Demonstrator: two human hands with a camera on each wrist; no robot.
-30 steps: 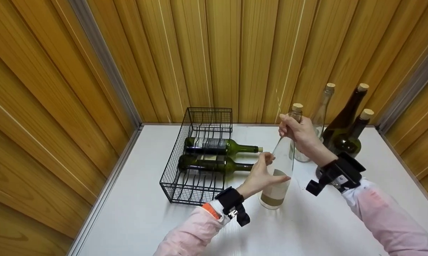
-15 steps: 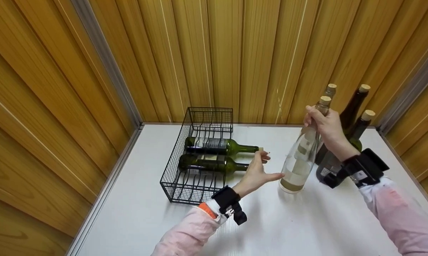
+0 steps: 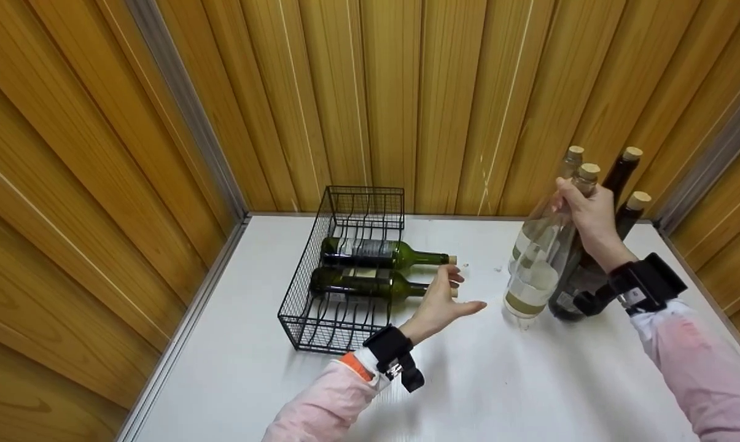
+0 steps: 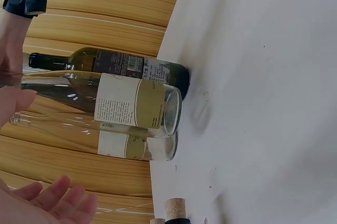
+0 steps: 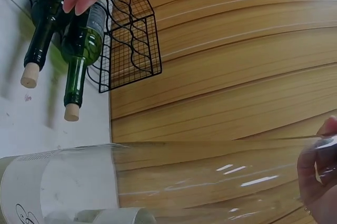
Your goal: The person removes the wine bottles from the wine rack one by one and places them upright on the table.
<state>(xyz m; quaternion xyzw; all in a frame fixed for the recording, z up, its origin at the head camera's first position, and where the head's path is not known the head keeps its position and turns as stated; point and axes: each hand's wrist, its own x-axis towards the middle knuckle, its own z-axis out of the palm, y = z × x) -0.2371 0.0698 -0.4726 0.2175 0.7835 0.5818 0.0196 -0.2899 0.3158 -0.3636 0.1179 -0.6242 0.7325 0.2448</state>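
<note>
My right hand (image 3: pixel 594 224) grips the neck of a clear corked glass bottle (image 3: pixel 532 288) with a white and gold label. This bottle leans a little, its base low over the white table. Another clear bottle (image 4: pixel 113 142) with a similar label stands right beside it. Fingers spread and holding nothing, my left hand (image 3: pixel 436 310) hovers near the corks of two green wine bottles. Those bottles, one farther (image 3: pixel 370 250) and one nearer (image 3: pixel 354 282), lie on their sides in a black wire rack (image 3: pixel 302 336), necks pointing right.
Behind my right hand stand two dark corked bottles, a tall brown one (image 3: pixel 621 175) and a shorter one (image 3: pixel 630 216). Wood-panelled walls (image 3: pixel 449 110) enclose the white table (image 3: pixel 222 374) at the back and sides.
My right hand has carried the clear bottle rightward, from in front of my left hand to beside the standing bottles. My left hand has drawn slightly left, away from it.
</note>
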